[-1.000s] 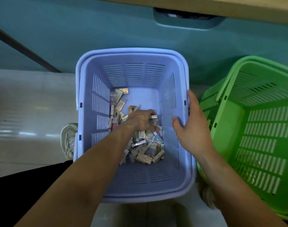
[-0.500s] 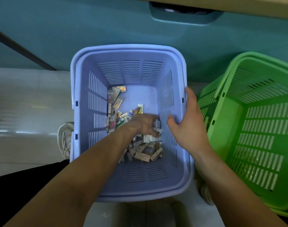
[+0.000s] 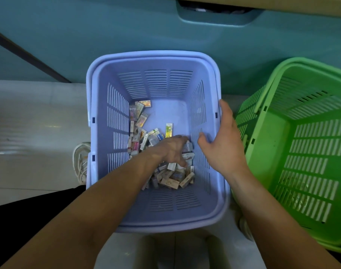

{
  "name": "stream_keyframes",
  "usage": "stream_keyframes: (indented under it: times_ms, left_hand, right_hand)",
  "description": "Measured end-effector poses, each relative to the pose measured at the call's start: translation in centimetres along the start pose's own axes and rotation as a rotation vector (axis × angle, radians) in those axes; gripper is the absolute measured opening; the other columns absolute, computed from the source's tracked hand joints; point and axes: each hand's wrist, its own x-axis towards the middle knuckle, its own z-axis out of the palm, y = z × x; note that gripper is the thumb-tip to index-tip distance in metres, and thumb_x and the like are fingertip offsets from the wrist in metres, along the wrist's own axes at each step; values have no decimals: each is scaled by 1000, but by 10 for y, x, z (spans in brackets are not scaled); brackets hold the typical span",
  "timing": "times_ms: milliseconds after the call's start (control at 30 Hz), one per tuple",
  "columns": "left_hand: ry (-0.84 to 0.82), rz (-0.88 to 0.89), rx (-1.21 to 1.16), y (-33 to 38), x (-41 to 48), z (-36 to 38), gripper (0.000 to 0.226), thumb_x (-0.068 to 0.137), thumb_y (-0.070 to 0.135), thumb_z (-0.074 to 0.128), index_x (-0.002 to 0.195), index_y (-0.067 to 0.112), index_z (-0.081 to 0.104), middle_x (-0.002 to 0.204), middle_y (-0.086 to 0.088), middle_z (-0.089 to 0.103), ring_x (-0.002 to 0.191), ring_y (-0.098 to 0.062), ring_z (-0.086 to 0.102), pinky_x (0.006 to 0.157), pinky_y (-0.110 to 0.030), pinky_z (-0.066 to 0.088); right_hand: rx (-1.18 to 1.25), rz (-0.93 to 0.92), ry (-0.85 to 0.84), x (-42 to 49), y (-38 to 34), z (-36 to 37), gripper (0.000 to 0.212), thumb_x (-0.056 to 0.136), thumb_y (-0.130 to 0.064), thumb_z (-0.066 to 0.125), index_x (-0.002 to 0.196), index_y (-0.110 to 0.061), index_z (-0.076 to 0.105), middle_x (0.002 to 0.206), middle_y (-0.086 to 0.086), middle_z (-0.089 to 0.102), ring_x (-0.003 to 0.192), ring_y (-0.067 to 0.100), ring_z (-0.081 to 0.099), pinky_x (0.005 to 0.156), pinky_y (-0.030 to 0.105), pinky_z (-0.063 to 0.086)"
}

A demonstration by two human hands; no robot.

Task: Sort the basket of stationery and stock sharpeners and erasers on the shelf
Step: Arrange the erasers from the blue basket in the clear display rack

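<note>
Two slotted plastic baskets stand side by side on a pale, glossy tiled floor [image 3: 35,123], close against a teal panel [image 3: 88,26] that fills the upper part of the view. A dark bar [image 3: 29,55] runs slantwise across the panel at the left, and a rounded recess [image 3: 214,14] is cut into it near the top, under a beige ledge [image 3: 282,2]. The blue basket [image 3: 99,133] sits in the middle, and the green basket [image 3: 321,133] is just beside it on the right, tipped so that its inside faces the camera. A heap of small stationery packets [image 3: 169,181] lies on the blue basket's bottom, mostly toward its left wall and near side, with one yellow-green packet [image 3: 169,130] a little apart from the rest. The left grip [image 3: 173,150] is down on the heap with its fingers among the packets; it is blurred, so I cannot tell whether it is grasping any. The right grip [image 3: 224,144] clasps the blue basket's right rim, thumb inside the wall and fingers outside. A white laced shoe [image 3: 81,162] shows on the floor by the blue basket's left wall.
</note>
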Motion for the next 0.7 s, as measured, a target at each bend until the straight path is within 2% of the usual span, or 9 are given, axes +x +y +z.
stream_keyframes:
  times_ms: [133, 333, 567, 700]
  left_hand:
    - [-16, -4, -58, 0, 1, -1, 108, 76, 35, 86, 160, 20, 20, 159, -7, 34, 142, -27, 40, 114, -34, 36]
    - [4, -1, -94, 1, -5, -3, 92, 78, 31, 85, 154, 28, 33, 146, -7, 44, 130, -28, 50, 108, -40, 43]
    - [34, -11, -157, -1, -13, -1, 85, 81, 31, 82, 152, 32, 35, 138, -2, 57, 117, -22, 56, 99, -34, 46]
    - [114, -79, -244, -11, -18, -6, 83, 87, 32, 79, 155, 20, 32, 151, -6, 48, 133, -25, 49, 99, -24, 36]
  right_hand:
    - [-9, 4, 8, 0, -1, 0, 83, 93, -11, 63, 160, -23, 15, 154, 4, 38, 131, 21, 46, 96, 18, 32]
    - [4, -2, 15, 1, 1, 1, 80, 94, -8, 59, 160, -22, 16, 155, 4, 39, 134, 21, 46, 100, 19, 31]
    - [16, -14, 19, 1, 2, 2, 79, 94, -8, 59, 160, -23, 17, 152, 3, 43, 132, 23, 49, 101, 23, 35]
    - [22, -23, 30, 0, 1, 2, 78, 94, -9, 59, 159, -23, 18, 150, 4, 44, 126, 22, 52, 97, 23, 37]
